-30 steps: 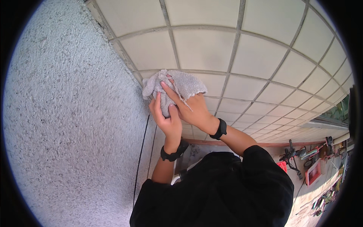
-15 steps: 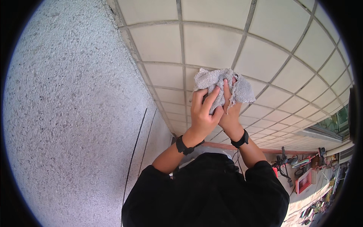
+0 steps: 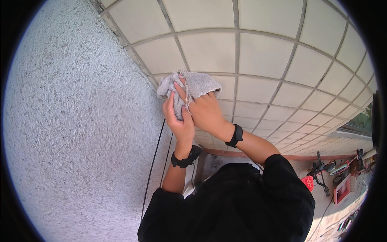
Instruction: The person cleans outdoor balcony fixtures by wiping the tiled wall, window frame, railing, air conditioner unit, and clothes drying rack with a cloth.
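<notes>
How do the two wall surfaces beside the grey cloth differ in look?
The rough wall is grainy, without joints; the tiled wall is smooth, cut into squares by grout lines. The grey cloth, held by the left hand and right hand, lies on the tiles. Both are pale.

Much of the grey cloth (image 3: pixel 192 86) lies hidden under the right hand (image 3: pixel 204 113) and the left hand (image 3: pixel 178 121), so its full shape cannot be told, nor how firm either grip on it is. The palms face the tiled wall (image 3: pixel 258 52) and are out of sight. The thin black cables (image 3: pixel 155 161) pass behind the black sleeve (image 3: pixel 225 205) and their lower ends are lost. The red objects (image 3: pixel 340 187) and tools low on the right are too small and warped to identify. The round rim cuts off the rough plaster wall (image 3: pixel 72 121).
</notes>
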Demonstrator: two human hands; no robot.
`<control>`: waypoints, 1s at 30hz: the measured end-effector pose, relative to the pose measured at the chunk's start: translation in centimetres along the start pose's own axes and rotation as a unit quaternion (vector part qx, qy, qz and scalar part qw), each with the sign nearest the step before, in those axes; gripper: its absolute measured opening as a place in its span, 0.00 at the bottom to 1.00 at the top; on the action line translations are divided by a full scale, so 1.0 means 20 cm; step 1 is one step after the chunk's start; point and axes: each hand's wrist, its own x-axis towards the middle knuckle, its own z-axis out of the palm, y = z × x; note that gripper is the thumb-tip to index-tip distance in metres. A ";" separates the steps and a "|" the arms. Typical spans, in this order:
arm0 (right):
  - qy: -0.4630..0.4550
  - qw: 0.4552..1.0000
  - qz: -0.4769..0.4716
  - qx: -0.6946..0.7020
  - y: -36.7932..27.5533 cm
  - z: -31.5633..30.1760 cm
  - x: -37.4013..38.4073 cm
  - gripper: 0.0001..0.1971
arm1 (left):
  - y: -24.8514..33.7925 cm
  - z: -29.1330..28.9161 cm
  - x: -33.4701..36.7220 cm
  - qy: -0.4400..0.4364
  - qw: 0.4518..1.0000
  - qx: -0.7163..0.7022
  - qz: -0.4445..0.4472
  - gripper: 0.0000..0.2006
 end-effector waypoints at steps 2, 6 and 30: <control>-0.001 1.000 0.004 0.020 0.02 0.00 -0.02 0.33 | 0.02 0.01 -0.02 -0.016 1.000 0.008 0.002 0.23; -0.037 0.999 0.024 0.025 0.06 -0.10 -0.08 0.33 | 0.06 0.07 -0.07 -0.040 0.999 0.005 0.022 0.24; -0.075 0.997 -0.005 -0.010 0.05 -0.09 -0.05 0.34 | -0.02 0.07 -0.15 -0.020 0.999 -0.038 0.005 0.26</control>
